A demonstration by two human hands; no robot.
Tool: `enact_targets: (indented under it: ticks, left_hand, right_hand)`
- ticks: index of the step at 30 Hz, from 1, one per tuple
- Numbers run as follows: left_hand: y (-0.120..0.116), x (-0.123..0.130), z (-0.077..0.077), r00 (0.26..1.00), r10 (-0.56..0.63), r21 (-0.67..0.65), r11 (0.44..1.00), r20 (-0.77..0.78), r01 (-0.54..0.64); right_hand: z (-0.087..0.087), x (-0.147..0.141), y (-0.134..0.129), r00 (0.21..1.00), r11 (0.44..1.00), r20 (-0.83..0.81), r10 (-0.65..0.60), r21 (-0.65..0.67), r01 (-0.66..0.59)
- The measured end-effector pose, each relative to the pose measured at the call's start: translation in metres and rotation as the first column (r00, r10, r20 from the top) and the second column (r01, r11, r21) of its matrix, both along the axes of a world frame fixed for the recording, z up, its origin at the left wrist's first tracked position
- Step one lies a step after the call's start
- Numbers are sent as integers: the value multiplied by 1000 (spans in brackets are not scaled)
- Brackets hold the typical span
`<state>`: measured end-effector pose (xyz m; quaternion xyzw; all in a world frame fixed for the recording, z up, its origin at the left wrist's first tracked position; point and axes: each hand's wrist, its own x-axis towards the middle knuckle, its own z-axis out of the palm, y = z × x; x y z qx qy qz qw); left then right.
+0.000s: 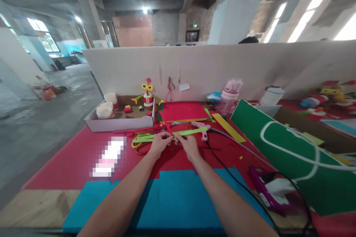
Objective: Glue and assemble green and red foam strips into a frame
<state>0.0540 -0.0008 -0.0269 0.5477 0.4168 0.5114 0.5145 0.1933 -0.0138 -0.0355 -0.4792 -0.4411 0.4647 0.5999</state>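
Both my hands meet fingertip to fingertip above the red tabletop. My left hand (pixel 160 144) is closed in a pinch where a red paper strip (pixel 166 121) rises up and away to the left. My right hand (pixel 189 145) pinches a light green paper strip (pixel 194 131) that stretches out to the right. The two strips seem to cross at the fingertips, but the fingers cover the joint. Beside my left hand lie more green strips (pixel 144 137) and scissors with yellow and red handles (pixel 136 144). A pink glue gun (pixel 204 133) lies just beyond my right hand.
A white box (pixel 119 124) with paper cups and a paper-cup figure (pixel 148 98) stands back left. Red sheets (pixel 186 111), a yellow strip (pixel 229 127) and a pink bottle (pixel 229 96) lie behind. Blue sheets (pixel 183 200) cover the front. A green box (pixel 278 155) and purple power strip (pixel 269 189) are right.
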Motion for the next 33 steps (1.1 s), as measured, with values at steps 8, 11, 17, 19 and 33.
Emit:
enact_targets:
  ticks: [8, 11, 17, 19, 33]
  left_hand:
    - [0, 1, -1, 1000, 12, -11, 1000, -12, -12]
    - [2, 0, -2, 1000, 21, -9, 1000, -20, -21]
    - [4, -1, -4, 1000, 24, -8, 1000, -19, -24]
    - [4, -1, -5, 1000, 20, -1, 1000, -16, -20]
    - [1, -3, 1, 997, 4, 18, 1000, 71, -5]
  right_hand:
    - [5, 25, 11, 979, 985, -117, -165, 35, 170]
    - [8, 36, 14, 961, 970, -166, -222, 62, 235]
    - [12, 53, 19, 930, 941, -221, -293, 108, 322]
    - [13, 55, 18, 926, 929, -217, -310, 139, 343]
    - [6, 61, 20, 840, 910, -410, -355, 54, 411]
